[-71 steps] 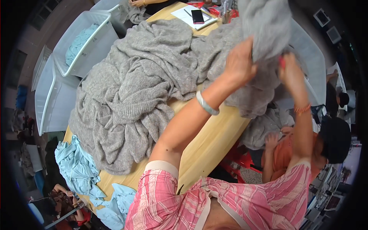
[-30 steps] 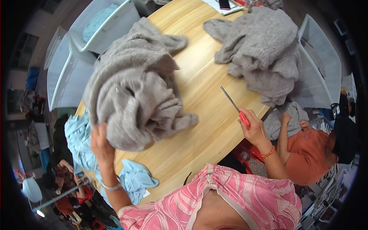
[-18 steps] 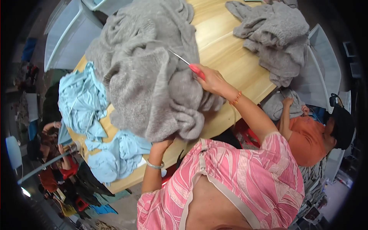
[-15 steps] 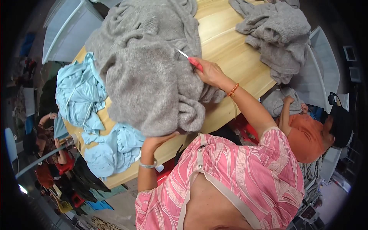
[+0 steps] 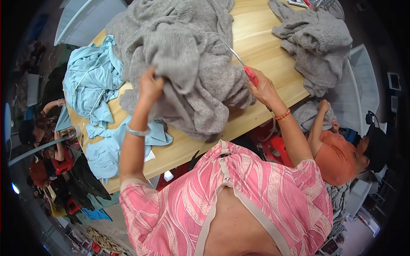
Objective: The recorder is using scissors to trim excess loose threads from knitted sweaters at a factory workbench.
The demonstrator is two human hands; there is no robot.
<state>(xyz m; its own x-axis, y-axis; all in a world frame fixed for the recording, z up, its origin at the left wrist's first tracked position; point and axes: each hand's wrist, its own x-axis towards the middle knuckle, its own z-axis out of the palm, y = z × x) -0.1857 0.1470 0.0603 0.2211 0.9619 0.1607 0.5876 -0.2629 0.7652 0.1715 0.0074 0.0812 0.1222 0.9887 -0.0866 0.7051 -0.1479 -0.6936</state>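
A grey knit garment (image 5: 209, 96) lies bunched on the table in front of me, its raised fold blurred by motion. My left hand (image 5: 150, 87) is closed on this garment at its left side and lifts part of the cloth. In my right hand (image 5: 264, 88) are red-handled scissors (image 5: 251, 76), their slim metal blades pointing up and left over the bare wood. That hand is just beside the right edge of the grey knit. More grey knit cloth (image 5: 132, 21) is heaped behind, toward the far side.
Light blue garments (image 5: 92, 81) are piled along the left of the wooden table (image 5: 252, 34). Another grey knit pile (image 5: 316, 42) sits at the far right. A co-worker in an orange top (image 5: 337, 158) handles grey cloth on the right; another person (image 5: 42, 128) sits at left.
My left hand has moved from the garment's near edge up onto its left side, lifting and folding the cloth away from me. My right hand with the scissors has shifted right, off the knit.
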